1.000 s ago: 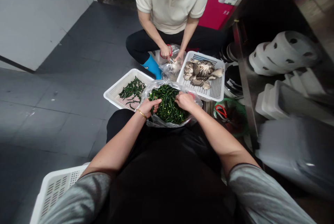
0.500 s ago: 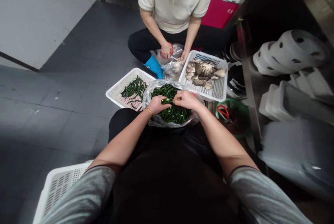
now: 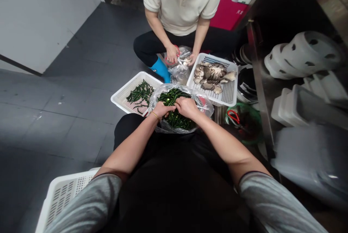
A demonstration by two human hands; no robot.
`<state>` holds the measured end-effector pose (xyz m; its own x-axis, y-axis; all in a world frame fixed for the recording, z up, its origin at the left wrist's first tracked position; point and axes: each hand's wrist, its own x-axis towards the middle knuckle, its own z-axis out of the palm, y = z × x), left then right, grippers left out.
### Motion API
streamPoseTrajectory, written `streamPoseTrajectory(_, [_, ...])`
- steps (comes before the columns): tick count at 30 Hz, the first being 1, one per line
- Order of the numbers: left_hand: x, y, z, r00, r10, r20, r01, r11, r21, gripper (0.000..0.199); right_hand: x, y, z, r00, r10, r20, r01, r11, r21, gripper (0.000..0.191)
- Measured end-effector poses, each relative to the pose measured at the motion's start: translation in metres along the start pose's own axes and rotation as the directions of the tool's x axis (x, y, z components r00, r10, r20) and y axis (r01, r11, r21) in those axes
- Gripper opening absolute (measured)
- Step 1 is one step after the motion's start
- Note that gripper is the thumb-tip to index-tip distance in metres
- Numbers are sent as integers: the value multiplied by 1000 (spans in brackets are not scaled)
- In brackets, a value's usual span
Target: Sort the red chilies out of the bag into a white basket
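Note:
A clear plastic bag (image 3: 208,111) stands open in front of my lap, full of thin green chili peppers (image 3: 179,121). Over the left part of the heap, my left hand (image 3: 162,109) is closed around a few green chili peppers, their pale stem ends showing above the fingers. My right hand (image 3: 187,107) is closed in a pinch and meets the left thumb tip over the middle of the heap. Whatever lies between the right fingers is hidden. To the left, a white perforated basket (image 3: 119,97) holds a smaller pile of green chilies (image 3: 140,91).
Opposite, a person (image 3: 185,12) holds red-handled scissors (image 3: 178,57) beside a white basket (image 3: 231,93) of oyster mushrooms (image 3: 213,77). Another red-handled pair of scissors (image 3: 233,116) lies in a green basket (image 3: 254,131). Stacked white containers (image 3: 299,106) stand right; another white basket (image 3: 62,193) sits lower left.
My right hand has moved left and come against the left thumb. My left hand has turned slightly, hiding more of the peppers in it. The other person's scissors have opened.

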<state>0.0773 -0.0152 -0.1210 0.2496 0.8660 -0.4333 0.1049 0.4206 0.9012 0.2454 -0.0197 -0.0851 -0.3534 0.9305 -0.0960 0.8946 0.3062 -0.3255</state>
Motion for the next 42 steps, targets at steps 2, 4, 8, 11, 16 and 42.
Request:
streamPoseTrajectory(2, [1,-1,-1,997,-49,-62,42,993,-107,29,-1,3,6,994,102,-32,-97,986,132,23])
streamPoseTrajectory(4, [1,1,-2,992,-85,-89,63,971,-231,29,0,10,10,981,187,61,-195,886,421,23])
streamPoseTrajectory(8, [-4,5,-1,992,-96,81,118,930,-347,39,3,18,16,935,229,270,-343,390,855,25])
streamPoseTrajectory(11, [-11,4,3,968,-79,239,154,938,-312,40,2,16,19,954,222,203,-266,305,914,27])
streamPoseTrajectory(16, [-11,3,13,982,135,130,-99,963,-252,36,-1,8,9,978,142,154,-209,643,737,17])
streamPoseTrajectory(42, [-9,13,-6,999,11,-38,-23,938,-346,32,4,49,34,987,55,149,-108,919,380,25])
